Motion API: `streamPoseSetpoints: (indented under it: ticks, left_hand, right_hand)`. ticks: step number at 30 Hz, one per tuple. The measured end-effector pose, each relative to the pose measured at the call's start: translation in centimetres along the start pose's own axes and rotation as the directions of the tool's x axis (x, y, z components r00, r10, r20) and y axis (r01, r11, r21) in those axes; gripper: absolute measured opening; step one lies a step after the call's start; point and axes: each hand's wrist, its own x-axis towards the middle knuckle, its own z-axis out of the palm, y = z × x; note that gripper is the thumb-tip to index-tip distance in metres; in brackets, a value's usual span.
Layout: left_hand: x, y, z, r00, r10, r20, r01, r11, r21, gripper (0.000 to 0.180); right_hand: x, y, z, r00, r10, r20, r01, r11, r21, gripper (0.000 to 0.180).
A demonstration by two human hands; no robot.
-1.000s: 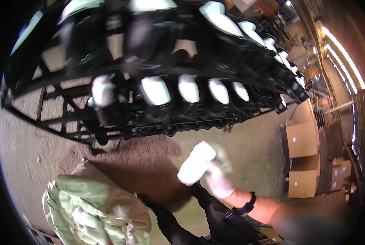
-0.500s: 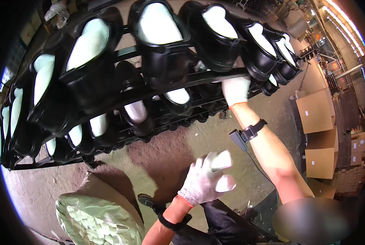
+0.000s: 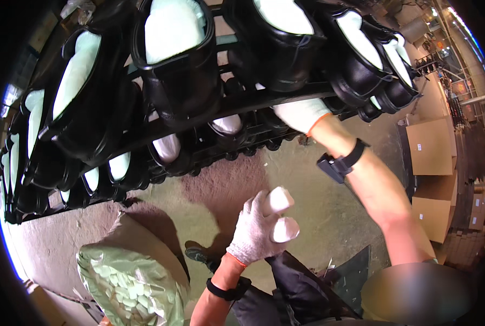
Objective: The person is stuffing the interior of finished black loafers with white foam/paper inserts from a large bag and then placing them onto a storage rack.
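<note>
Black shoes [image 3: 180,95] with white inserts [image 3: 175,32] in their openings stand in a row on the top tier of a dark rack [image 3: 237,107]. My left hand [image 3: 250,231], in a white knit glove, is closed around two white shoe inserts, an upper one [image 3: 279,200] and a lower one [image 3: 285,230]. It is below the rack, apart from it. Gloved in white too, my right hand [image 3: 303,114] reaches in under the top tier. The rack bar and the shoes above hide its fingers, so what they touch cannot be seen.
More shoes with inserts [image 3: 166,148] fill a lower tier. A large open bag [image 3: 161,266] full of loose white inserts stands on the floor at lower left. Cardboard boxes [image 3: 429,146] are stacked at the right. A dark mat [image 3: 356,271] lies near my legs.
My right hand has moved left along the rack and further in beneath the top tier. My left hand has shifted slightly left, still holding both inserts. The shoes appear further left in view.
</note>
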Motion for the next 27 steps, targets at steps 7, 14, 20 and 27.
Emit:
streamPoseSetpoints:
  ticks: [7, 14, 20, 27]
  left_hand:
    - [2.0, -0.4, 0.0, 0.985, -0.089, -0.149, 0.07, 0.989, -0.132, 0.074]
    - [3.8, 2.8, 0.3, 0.944, -0.095, -0.316, 0.078, 0.995, -0.067, 0.069]
    - [9.6, 6.0, 3.3, 0.845, 0.356, -0.399, -0.22, 0.911, 0.348, 0.039]
    - [18.1, 8.1, 5.9, 0.732, 0.559, -0.389, -0.557, 0.82, 0.131, 0.054]
  right_hand:
    - [-1.0, 5.7, 4.7, 0.986, 0.122, -0.115, -0.145, 0.964, -0.225, 0.028]
    - [-2.1, -0.5, -4.6, 0.965, 0.076, -0.25, -0.098, 0.992, -0.077, 0.019]
    - [-15.2, -6.5, -11.9, 0.637, 0.608, 0.474, -0.729, 0.277, 0.626, 0.05]
    - [-15.0, 2.5, -14.5, 0.484, 0.807, 0.339, -0.303, -0.209, 0.93, 0.048]
